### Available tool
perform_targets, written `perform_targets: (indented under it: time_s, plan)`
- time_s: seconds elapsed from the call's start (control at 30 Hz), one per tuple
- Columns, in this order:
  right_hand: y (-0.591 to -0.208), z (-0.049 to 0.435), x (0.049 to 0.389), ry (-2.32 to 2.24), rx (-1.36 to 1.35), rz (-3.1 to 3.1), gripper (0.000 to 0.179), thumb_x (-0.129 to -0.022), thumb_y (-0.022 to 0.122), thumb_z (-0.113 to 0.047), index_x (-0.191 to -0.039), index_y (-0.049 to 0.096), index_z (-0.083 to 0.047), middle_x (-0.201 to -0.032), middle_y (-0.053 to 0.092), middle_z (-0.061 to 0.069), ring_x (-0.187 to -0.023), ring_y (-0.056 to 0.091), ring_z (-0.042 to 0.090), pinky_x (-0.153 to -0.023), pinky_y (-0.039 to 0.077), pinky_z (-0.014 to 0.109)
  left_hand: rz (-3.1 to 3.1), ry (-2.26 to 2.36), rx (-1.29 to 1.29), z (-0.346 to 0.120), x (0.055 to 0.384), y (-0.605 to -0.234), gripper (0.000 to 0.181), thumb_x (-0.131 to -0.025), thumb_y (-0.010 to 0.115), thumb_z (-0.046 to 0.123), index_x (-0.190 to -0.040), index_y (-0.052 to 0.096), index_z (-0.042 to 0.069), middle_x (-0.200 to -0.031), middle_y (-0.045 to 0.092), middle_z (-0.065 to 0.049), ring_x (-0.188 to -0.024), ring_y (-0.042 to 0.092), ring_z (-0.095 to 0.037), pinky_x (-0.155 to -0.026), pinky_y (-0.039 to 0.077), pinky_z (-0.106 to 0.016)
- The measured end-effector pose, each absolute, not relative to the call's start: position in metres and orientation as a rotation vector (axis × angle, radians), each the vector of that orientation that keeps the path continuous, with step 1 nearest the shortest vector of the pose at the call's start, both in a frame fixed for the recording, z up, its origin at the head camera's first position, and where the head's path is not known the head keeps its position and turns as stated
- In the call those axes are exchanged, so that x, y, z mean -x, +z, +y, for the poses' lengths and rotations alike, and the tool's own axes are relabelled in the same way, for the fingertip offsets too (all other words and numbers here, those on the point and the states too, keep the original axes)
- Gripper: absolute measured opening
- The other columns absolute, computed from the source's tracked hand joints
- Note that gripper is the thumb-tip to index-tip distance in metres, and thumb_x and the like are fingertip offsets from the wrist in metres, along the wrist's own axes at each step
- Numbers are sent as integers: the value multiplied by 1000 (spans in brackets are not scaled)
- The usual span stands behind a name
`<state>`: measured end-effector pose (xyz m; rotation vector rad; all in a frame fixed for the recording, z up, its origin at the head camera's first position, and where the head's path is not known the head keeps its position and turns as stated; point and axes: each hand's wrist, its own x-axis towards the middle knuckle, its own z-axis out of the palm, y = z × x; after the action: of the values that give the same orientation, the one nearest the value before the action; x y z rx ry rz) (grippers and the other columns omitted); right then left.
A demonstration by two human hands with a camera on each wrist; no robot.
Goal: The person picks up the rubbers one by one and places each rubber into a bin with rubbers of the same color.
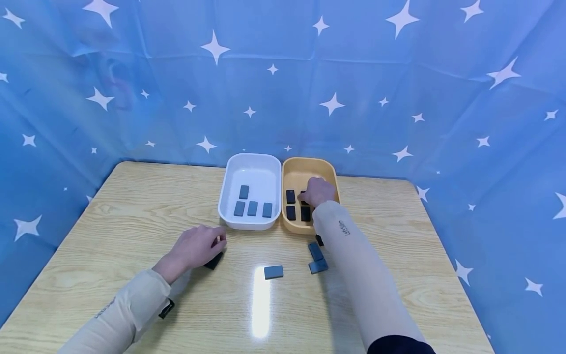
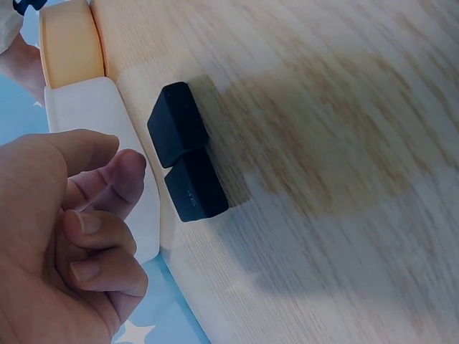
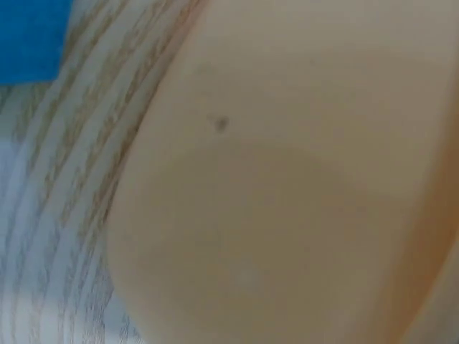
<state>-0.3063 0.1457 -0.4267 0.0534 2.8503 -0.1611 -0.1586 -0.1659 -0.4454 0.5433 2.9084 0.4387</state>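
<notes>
My right hand (image 1: 319,191) reaches into the yellow bin (image 1: 329,166), its fingers at a small black block (image 1: 303,197) that they partly cover. Whether they pinch it is hidden; the right wrist view shows only the blurred bin wall (image 3: 272,215). Several black blocks, such as this one (image 1: 290,213), lie in rows there. My left hand (image 1: 199,247) hovers loosely curled over the table, holding nothing. Beside it in the left wrist view are two black blocks (image 2: 176,125), end to end; in the head view one black block (image 1: 214,261) shows partly under the hand.
A white bin (image 1: 254,164) with several grey blocks (image 1: 252,208) stands left of the yellow one. On the wooden table (image 1: 146,211) lie one grey block (image 1: 273,272) at the middle and two touching grey blocks (image 1: 318,266) by the right forearm, near a partly hidden black piece (image 1: 319,240).
</notes>
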Motion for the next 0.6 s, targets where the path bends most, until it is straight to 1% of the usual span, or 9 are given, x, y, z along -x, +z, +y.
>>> perform_targets:
  time_s: [0.17,0.43,0.6]
  plan:
    - [-427,147,306,-168,-67,2859,41,-87,66,-48,-65,57,-14,-61,53,0,-55,52,16,-48,41,29,2910,444,-548,-166,158,-446,8,-93,61,26,-88,65,22,-69,59,9,-59,49,-9,-53,39,-28]
    - [-423,148,304,-199,-48,2833,46,-91,62,-47,-60,51,-15,-52,43,-2,-48,45,14,-45,37,28,2903,448,-545,-168,157,-445,8,-93,61,27,-87,64,23,-69,58,9,-60,49,-9,-53,39,-28]
    - [-414,150,301,-190,-5,2848,44,-94,59,-44,-62,52,-14,-53,44,-2,-49,47,14,-48,39,30,2900,461,-545,-169,156,-443,7,-93,62,27,-88,64,22,-71,59,9,-61,50,-8,-54,39,-27]
